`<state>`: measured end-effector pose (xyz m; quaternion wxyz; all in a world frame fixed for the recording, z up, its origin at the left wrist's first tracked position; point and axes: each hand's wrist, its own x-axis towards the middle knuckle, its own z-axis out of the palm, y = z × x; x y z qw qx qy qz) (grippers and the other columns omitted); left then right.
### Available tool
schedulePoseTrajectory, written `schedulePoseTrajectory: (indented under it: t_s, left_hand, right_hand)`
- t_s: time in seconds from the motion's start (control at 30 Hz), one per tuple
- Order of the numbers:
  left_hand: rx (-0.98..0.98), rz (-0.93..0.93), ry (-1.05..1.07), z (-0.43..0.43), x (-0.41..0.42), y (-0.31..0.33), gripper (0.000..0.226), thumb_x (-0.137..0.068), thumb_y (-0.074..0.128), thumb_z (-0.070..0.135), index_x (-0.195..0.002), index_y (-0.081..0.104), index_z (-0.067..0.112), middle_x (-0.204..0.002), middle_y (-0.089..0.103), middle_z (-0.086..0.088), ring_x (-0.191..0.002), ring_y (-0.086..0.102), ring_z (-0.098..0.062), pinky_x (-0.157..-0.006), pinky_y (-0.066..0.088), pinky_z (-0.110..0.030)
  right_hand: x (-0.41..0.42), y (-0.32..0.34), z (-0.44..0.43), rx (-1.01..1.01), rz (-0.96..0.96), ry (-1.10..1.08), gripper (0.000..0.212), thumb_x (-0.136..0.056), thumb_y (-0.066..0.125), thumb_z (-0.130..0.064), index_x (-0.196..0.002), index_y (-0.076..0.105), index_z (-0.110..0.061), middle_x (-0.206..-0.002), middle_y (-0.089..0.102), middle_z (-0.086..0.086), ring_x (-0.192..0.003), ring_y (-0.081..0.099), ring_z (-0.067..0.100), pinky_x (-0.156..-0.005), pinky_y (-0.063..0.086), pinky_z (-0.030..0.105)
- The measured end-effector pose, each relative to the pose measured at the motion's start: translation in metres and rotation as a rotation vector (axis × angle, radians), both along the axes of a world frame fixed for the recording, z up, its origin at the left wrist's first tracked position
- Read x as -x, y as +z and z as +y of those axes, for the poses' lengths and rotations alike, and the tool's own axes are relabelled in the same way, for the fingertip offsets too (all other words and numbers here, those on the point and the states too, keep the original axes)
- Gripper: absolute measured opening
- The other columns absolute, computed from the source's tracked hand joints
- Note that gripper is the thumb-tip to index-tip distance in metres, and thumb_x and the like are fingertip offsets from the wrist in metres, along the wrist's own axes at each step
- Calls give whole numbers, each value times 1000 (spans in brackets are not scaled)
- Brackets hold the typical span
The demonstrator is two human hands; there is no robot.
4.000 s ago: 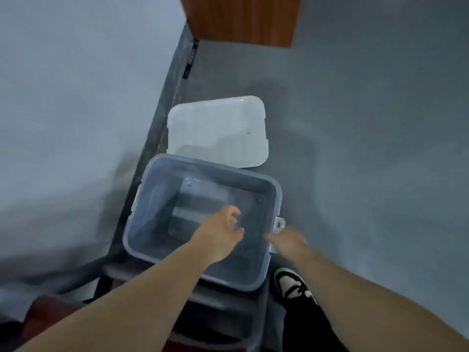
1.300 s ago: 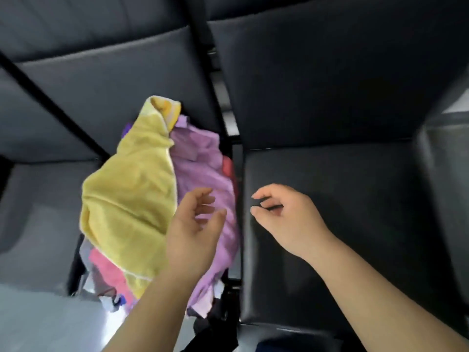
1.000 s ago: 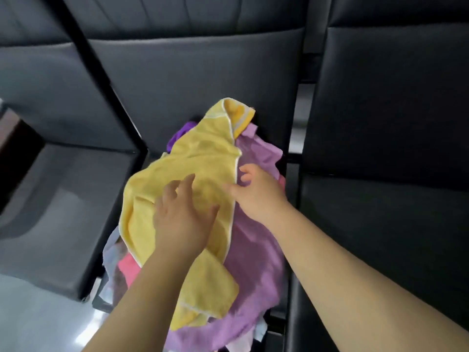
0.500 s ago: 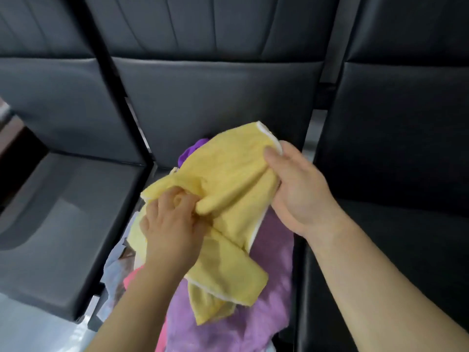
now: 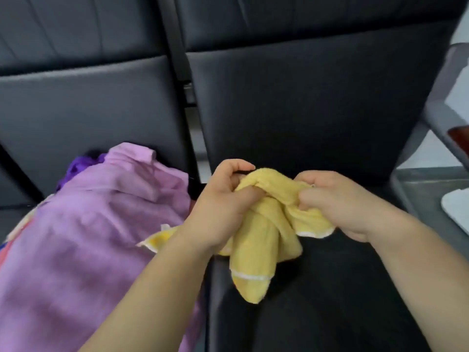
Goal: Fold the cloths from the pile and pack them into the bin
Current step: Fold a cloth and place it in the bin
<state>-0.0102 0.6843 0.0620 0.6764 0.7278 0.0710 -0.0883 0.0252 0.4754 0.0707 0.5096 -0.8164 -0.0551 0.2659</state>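
**Yellow cloth bunched between both hands over the right-hand seat**

At the far left of my feed, the pile [image 5: 83, 250] lies on the left seat [image 5: 88, 102], which is black, smooth and leather-like with a faint sheen. A large lilac cloth [image 5: 101, 219] covers the top of the pile. It is thin, matte and creased into soft ridges. A darker purple cloth [image 5: 73, 167] pokes out behind it, and a coral strip [image 5: 7, 250] shows at the frame's edge. A dark upright bar [image 5: 175, 54] separates this seat from the next.

The left hand [image 5: 220, 212] has its fingers curled round one end of the yellow cloth [image 5: 258, 250], with the thumb pressed into the bunched fabric. The cloth is thick, fluffy terry with a narrow white hem. It is twisted into a rope-like roll between the hands, and loose folds hang below them. One hemmed corner trails left under the left wrist, touching the lilac cloth.

The right hand [image 5: 342, 204] grips the other end, with its fingers closed tight into the fabric and the hem showing below its palm. Both hands hold the cloth up, just above the right seat [image 5: 304, 110], which has the same black padding.

At the far right there is a grey plastic edge [image 5: 436, 118] and a white rounded corner [image 5: 456, 209]. Both are too blurred for me to identify.
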Motion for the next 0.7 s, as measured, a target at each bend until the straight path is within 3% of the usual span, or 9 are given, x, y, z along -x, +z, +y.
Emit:
schedulePoseTrajectory:
  t_s: [0.1,0.17,0.3,0.4,0.47,0.53,0.57,0.63,0.7]
  left_hand:
    - [-375,-39,-63,-39,-10,-76,44,-82,78,25,-117,53,34,-102,67,8,-86,63,-11,-74,50,-23]
    - [-560,-66,-80,-52,-10,-116,42,-85,75,27,-117,50,34,-103,62,15,-85,58,-2,-66,42,-13]
    - [-604,-158,-4,-60,0,-159,45,-86,76,31,-119,45,34,-106,56,19,-90,55,4,-65,38,-11]
    - [-544,-235,41,-59,6,-162,57,-87,76,33,-124,34,35,-109,54,17,-92,57,0,-67,41,-12]
    - [-488,-251,10,-58,15,-165,60,-89,75,34,-126,28,39,-117,51,15,-102,56,-3,-78,47,-17]
    - [-510,-321,11,-53,30,-165,61,-89,74,32,-126,27,43,-129,42,13,-115,49,-3,-95,47,-27]
    - [-583,-375,21,-51,36,-166,60,-88,74,30,-125,29,44,-131,38,13,-116,45,-2,-99,44,-28]
    - [-783,-529,-1,-49,53,-162,50,-87,71,25,-124,41,37,-125,37,13,-115,44,-9,-99,41,-28]
    - [-913,-600,-164,-53,67,-156,38,-89,66,23,-124,54,31,-120,47,14,-111,48,-11,-96,44,-30]
  right_hand:
    - [2,-74,-44,219,-42,-143,2,-84,65,-16,-84,66,-17,-70,57,-6,-66,55,14,-56,39,28]
    - [5,-118,-60,352,-139,-193,12,-86,67,-29,-94,60,-26,-84,63,-10,-75,61,12,-55,42,26]
    - [19,-162,-76,425,-356,-262,58,-84,75,-50,-130,39,-40,-121,50,-7,-101,53,13,-68,41,28]
    - [28,-166,-75,546,-500,-281,85,-84,80,-48,-150,26,-39,-143,35,-2,-125,44,21,-92,44,37]
    - [37,-160,-69,746,-682,-279,84,-82,80,-46,-148,29,-34,-149,27,3,-134,33,29,-106,37,44]
    - [49,-144,-60,835,-844,-262,64,-82,78,-41,-134,43,-32,-140,31,2,-125,34,29,-102,35,43]
    - [54,-136,-59,811,-823,-189,50,-83,76,-38,-125,50,-32,-129,38,-3,-118,40,25,-94,37,38]
    - [68,-121,-58,739,-531,89,33,-85,72,-32,-116,61,-29,-110,52,-11,-103,54,16,-77,45,30]
    - [84,-121,-56,860,-225,353,35,-86,71,-30,-120,68,-21,-104,66,-6,-88,63,15,-64,46,27]
